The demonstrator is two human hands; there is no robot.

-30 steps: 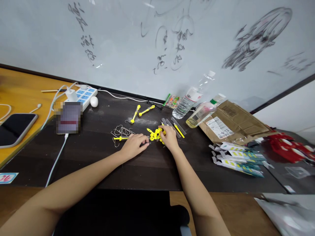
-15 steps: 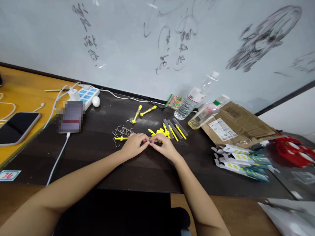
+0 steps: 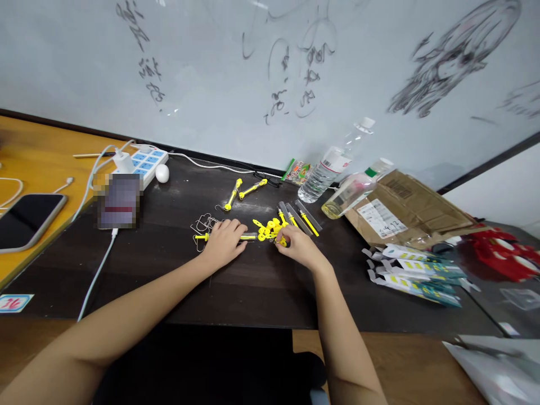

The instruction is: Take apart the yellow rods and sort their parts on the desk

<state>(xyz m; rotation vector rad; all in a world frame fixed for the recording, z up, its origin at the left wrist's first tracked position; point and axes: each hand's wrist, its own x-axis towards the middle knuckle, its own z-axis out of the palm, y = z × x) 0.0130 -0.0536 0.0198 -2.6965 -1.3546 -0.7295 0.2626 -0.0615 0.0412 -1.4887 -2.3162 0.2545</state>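
My left hand (image 3: 223, 243) lies on the dark table (image 3: 177, 281), fingers curled over a yellow-handled hook tool (image 3: 248, 237) that pokes out to the right. A second such tool (image 3: 201, 237) sticks out at the hand's left. My right hand (image 3: 296, 244) rests just right of it, fingertips pinched on a small yellow piece at the edge of a pile of yellow parts (image 3: 268, 228). Bare wire hooks (image 3: 205, 224) lie behind my left hand. Several narrow grey strips with yellow tools (image 3: 300, 216) lie behind my right hand.
Two more yellow tools (image 3: 243, 192) lie further back. Two plastic bottles (image 3: 337, 181) and a cardboard package (image 3: 400, 208) sit right. Packets (image 3: 415, 274) and red parts (image 3: 500, 256) lie right. A power strip (image 3: 145, 163), cable (image 3: 99, 270) and phone (image 3: 25, 219) are left.
My hands, which met fingertip to fingertip half a second ago, have parted. The right hand has moved right to the yellow pile; the left now covers a yellow tool.
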